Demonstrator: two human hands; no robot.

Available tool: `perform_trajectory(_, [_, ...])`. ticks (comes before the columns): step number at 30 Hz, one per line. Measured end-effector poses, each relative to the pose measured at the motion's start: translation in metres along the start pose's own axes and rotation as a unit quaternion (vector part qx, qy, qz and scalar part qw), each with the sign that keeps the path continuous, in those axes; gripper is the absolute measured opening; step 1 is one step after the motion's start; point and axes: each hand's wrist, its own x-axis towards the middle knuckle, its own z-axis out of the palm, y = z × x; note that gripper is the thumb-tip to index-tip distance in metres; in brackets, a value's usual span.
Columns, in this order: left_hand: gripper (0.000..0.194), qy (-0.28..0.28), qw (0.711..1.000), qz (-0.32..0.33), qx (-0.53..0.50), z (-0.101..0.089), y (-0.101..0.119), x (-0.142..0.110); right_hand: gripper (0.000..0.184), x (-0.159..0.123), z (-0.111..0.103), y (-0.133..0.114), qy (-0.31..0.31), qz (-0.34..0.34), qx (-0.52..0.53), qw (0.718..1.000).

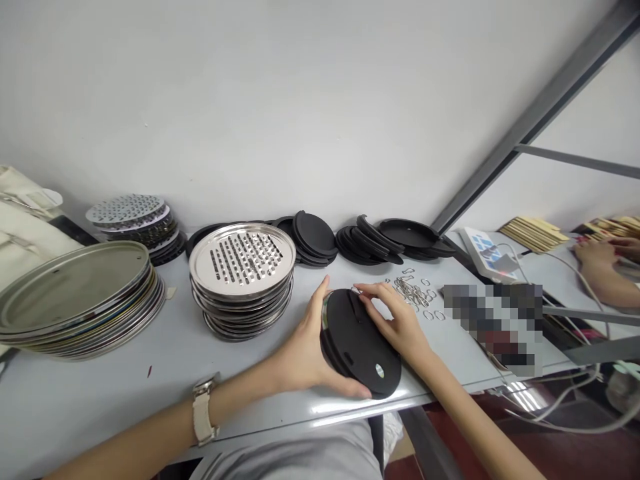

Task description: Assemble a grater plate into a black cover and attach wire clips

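My left hand [313,353] wraps round the left side of a black oval case [367,347], thumb along its near edge and fingers at the far left. The case lies near the table's front edge, a small oval sticker on its top and a slot near its far end. Over that far end, my right hand [393,317] pinches at the edge, where a thin, shiny bit looks like a small metal ring [356,290]; the fingers partly hide it. Loose metal rings and clips [413,292] lie just beyond my right hand.
Left of the case stands a stack of round metal grater plates [243,263]. Farther left are a stack of large oval plates [75,287] and more grater discs [127,210]. Black round parts [315,237] line the wall. At right, another person's arm [607,267] is near a white power strip [490,253].
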Motion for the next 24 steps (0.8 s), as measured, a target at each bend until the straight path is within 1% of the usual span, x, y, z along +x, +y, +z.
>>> perform_trajectory(2, [0.144,-0.008,0.992,-0.010,-0.122,0.005,0.002,0.004,0.022,-0.002,0.003,0.001,0.036,0.021,0.005,0.999])
perform_trajectory(3, [0.137,-0.016,0.985,-0.011,-0.172,0.007,0.004,0.005,0.021,-0.003,0.005,0.000,0.055,0.032,0.006,0.998])
perform_trajectory(4, [0.125,-0.023,0.979,-0.012,-0.204,0.008,0.006,0.007,0.021,-0.003,0.007,-0.002,0.073,0.041,0.005,0.996])
perform_trajectory(5, [0.107,-0.026,0.974,-0.012,-0.223,0.008,0.009,0.007,0.021,-0.004,0.010,-0.004,0.087,0.047,0.004,0.995])
perform_trajectory(7, [0.064,-0.041,0.973,-0.027,-0.227,0.008,0.014,0.007,0.020,-0.004,0.015,-0.010,0.104,0.049,-0.001,0.993])
perform_trajectory(8, [0.048,-0.046,0.973,-0.038,-0.222,0.007,0.017,0.007,0.020,-0.004,0.017,-0.013,0.108,0.045,-0.002,0.993])
perform_trajectory(9, [0.038,-0.048,0.974,-0.049,-0.217,0.005,0.019,0.006,0.019,-0.004,0.018,-0.015,0.106,0.040,-0.002,0.993])
perform_trajectory(11, [0.029,-0.037,0.977,-0.056,-0.203,0.003,0.020,0.004,0.020,-0.003,0.020,-0.019,0.100,0.030,0.000,0.995])
perform_trajectory(13, [0.024,-0.024,0.981,-0.047,-0.189,0.001,0.021,0.003,0.023,-0.002,0.020,-0.020,0.087,0.018,0.002,0.996])
perform_trajectory(17, [0.011,-0.029,0.983,-0.026,-0.180,-0.003,0.019,0.002,0.032,-0.002,0.018,-0.019,0.071,-0.017,0.009,0.997])
perform_trajectory(20, [0.008,-0.031,0.983,-0.024,-0.180,-0.004,0.018,0.001,0.036,-0.003,0.017,-0.016,0.051,-0.032,0.025,0.998])
perform_trajectory(24, [0.007,-0.034,0.986,-0.014,-0.165,-0.003,0.016,0.001,0.041,-0.005,0.014,-0.010,0.040,-0.019,0.041,0.998])
